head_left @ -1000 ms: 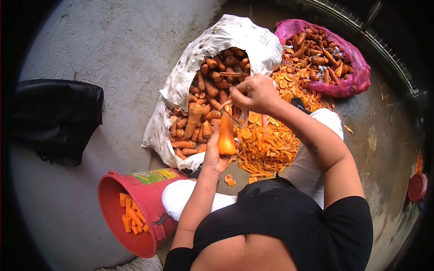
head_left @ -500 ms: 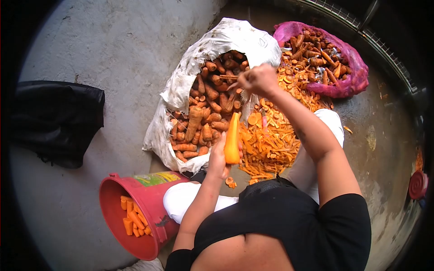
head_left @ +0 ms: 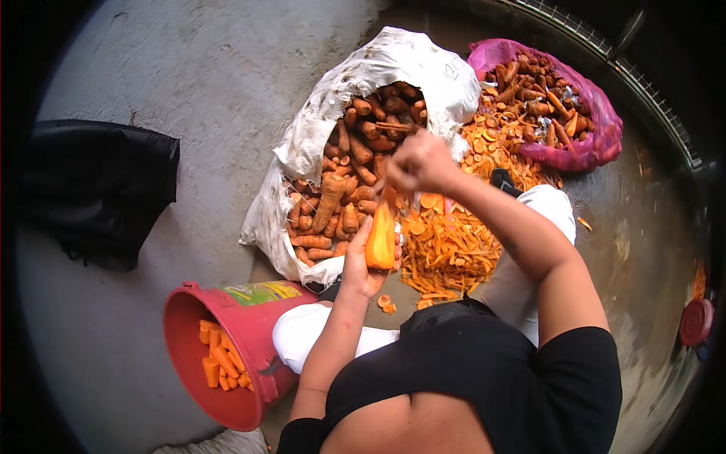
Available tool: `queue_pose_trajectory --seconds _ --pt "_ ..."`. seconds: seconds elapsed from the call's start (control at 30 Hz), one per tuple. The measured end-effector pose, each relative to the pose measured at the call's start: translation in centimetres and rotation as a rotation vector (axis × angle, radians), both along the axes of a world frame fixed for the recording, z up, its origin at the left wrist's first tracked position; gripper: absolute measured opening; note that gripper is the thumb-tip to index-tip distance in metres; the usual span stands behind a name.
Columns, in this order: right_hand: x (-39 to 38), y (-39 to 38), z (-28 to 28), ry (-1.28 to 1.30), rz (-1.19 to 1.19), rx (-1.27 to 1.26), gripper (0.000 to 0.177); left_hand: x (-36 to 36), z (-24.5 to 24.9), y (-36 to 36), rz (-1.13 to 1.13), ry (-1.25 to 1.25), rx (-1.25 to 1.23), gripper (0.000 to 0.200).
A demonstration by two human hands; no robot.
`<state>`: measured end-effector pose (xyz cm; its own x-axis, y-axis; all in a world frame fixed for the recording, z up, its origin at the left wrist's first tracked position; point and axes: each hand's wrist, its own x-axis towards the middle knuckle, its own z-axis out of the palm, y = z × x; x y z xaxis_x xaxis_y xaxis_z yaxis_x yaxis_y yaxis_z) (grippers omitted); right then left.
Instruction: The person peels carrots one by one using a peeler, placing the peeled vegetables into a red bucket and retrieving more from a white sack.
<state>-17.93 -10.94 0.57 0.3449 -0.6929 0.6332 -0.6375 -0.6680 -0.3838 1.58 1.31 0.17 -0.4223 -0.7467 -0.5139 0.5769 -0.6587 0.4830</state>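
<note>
My left hand (head_left: 364,261) is closed around a peeled orange carrot (head_left: 380,244), its thick end toward me. At the carrot's upper end is my right hand (head_left: 420,165), fingers curled and blurred by motion; what they grip cannot be made out. Just beyond both hands, a white woven sack (head_left: 304,151) lies open, with unpeeled carrots (head_left: 330,203) inside. Under my right forearm, a heap of orange peelings and cut ends (head_left: 451,248) covers the floor.
A red bucket (head_left: 176,356) lies tipped on its side at lower left, with peeled carrot pieces (head_left: 224,359) inside. A pink mesh sack (head_left: 605,125) of carrots stands at upper right. Black cloth or plastic (head_left: 102,193) lies at far left. A round red object (head_left: 696,321) is at far right.
My right hand has come down and toward me, from above the sack's opening to the carrot's upper end. The carrot has shifted slightly left and tilted in my left hand.
</note>
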Motion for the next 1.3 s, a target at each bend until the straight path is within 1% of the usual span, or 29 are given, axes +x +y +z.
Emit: queue_pose_trajectory --seconds 0.03,0.1,0.17,0.2,0.3,0.33,0.37,0.43,0.47,0.57,0.6,0.63,0.7,0.73,0.77,0.83,0.9,0.97,1.03,1.1,1.17,1.23,1.3 --pt "-1.1 -1.4 -0.6 0.0 -0.101 0.044 0.034 0.0 0.3 0.2 -0.031 0.015 -0.007 0.04" --pt "-5.1 -4.6 -1.2 0.163 -0.526 0.333 0.04 -0.1 1.0 0.4 -0.065 0.054 -0.017 0.041" --pt "-7.5 -5.3 -2.1 0.119 -0.73 0.303 0.041 0.1 1.5 0.7 -0.078 0.09 -0.007 0.044" --pt "-7.4 -5.2 -2.0 0.165 -0.76 0.377 0.041 0.3 1.5 0.5 -0.093 0.161 -0.022 0.049" --pt "-3.8 -3.0 0.6 0.054 -0.535 0.681 0.042 0.4 1.6 0.1 -0.036 0.062 -0.008 0.052" --pt "-2.5 -2.0 1.6 0.012 -0.481 0.736 0.04 0.6 1.4 -0.1 -0.041 0.095 -0.03 0.052" --pt "-1.8 -1.3 1.4 -0.061 -0.363 0.651 0.039 0.6 1.3 -0.2 -0.026 0.104 -0.021 0.052" --pt "-1.0 -0.9 2.0 0.009 -0.223 0.729 0.038 0.4 1.1 -0.6 0.008 0.126 -0.007 0.052" --pt "-0.7 -0.7 2.2 -0.048 -0.2 0.767 0.04 0.4 0.7 -0.7 0.028 0.163 -0.012 0.046" --pt "-1.5 -1.5 1.5 -0.358 -0.041 0.981 0.047 -0.5 0.5 -0.9 0.164 -0.034 -0.03 0.036" --pt "-1.4 -1.7 1.2 -0.56 -0.021 1.076 0.049 -0.3 -0.1 -1.2 0.176 0.011 -0.027 0.028" --pt "-1.4 -2.0 0.9 -0.766 -0.002 1.164 0.053 -0.3 -0.6 -1.4 0.199 0.0 0.0 0.029" --pt "-2.3 -2.3 0.7 -0.826 -0.041 1.169 0.058 -0.5 -1.2 -1.6 0.24 -0.022 0.057 0.031" --pt "-3.1 -2.5 -0.4 -0.771 -0.024 1.171 0.062 -0.6 -1.0 -1.7 0.247 -0.005 0.084 0.031" --pt "-3.9 -2.7 -1.4 -0.715 -0.007 1.171 0.069 -0.4 -1.5 -1.9 0.258 -0.016 0.077 0.03" --pt "-5.1 -3.0 -4.3 -0.581 -0.047 1.186 0.074 -0.2 -2.9 -2.4 0.278 -0.033 0.066 0.028" --pt "-5.1 -3.5 -10.7 -0.598 -0.056 1.067 0.069 -0.4 -2.4 -2.5 0.315 -0.046 0.065 0.028" --pt "-5.2 -2.0 -12.8 -0.364 -0.219 1.013 0.062 -0.7 -2.2 -2.6 0.34 -0.075 0.077 0.029" --pt "-5.7 -1.1 -15.9 -0.316 -0.417 1.196 0.05 -0.9 -1.7 -2.8 0.375 -0.095 0.073 0.028" --pt "-6.8 -0.8 -23.2 -0.078 -0.58 1.11 0.041 -1.0 -1.5 -3.1 0.405 -0.128 0.069 0.028" --pt "-5.8 1.9 -24.3 -0.045 -0.619 1.026 0.037 -0.9 -1.3 -3.3 0.422 -0.161 0.075 0.03" --pt "-5.4 3.4 -26.7 0.044 -0.665 1.18 0.037 -0.6 -1.8 -3.6 0.442 -0.183 0.089 0.033" --pt "-4.6 5.0 -27.8 0.099 -0.662 1.173 0.038 -0.1 -3.1 -3.6 0.46 -0.204 0.122 0.037"
